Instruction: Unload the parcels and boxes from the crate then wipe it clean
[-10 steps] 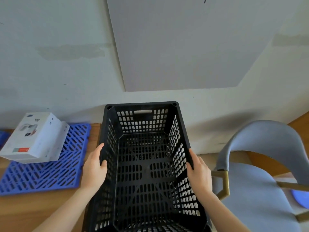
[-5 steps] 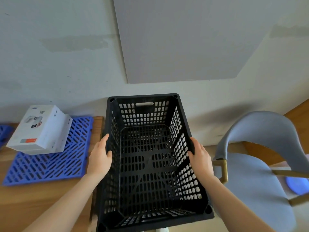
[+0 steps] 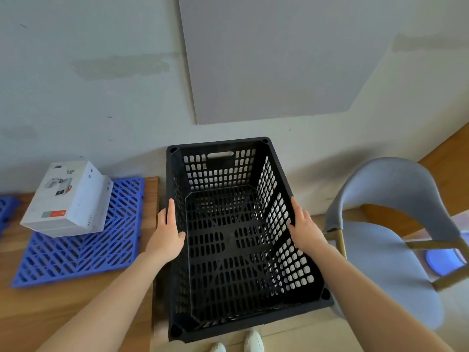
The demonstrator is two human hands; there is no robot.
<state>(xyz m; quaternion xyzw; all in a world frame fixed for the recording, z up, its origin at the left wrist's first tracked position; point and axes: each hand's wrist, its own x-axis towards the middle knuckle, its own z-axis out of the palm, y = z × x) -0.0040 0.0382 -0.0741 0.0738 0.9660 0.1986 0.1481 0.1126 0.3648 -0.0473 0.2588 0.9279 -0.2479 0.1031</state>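
Coming further into view, the black perforated plastic crate (image 3: 218,171) is now showing its near rim. It is hanging beside the wooden table (image 3: 50,313), opening upward, long axis running toward the wall. The left hand (image 3: 166,237) and right hand (image 3: 305,231) are gripping its long rims.

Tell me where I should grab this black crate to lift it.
Take the crate by the rims of its two long walls, from either side, near the middle, as the left hand and right hand do now: it is open-topped and empty, so it should balance there. The handle slot in the far end wall is another hold.
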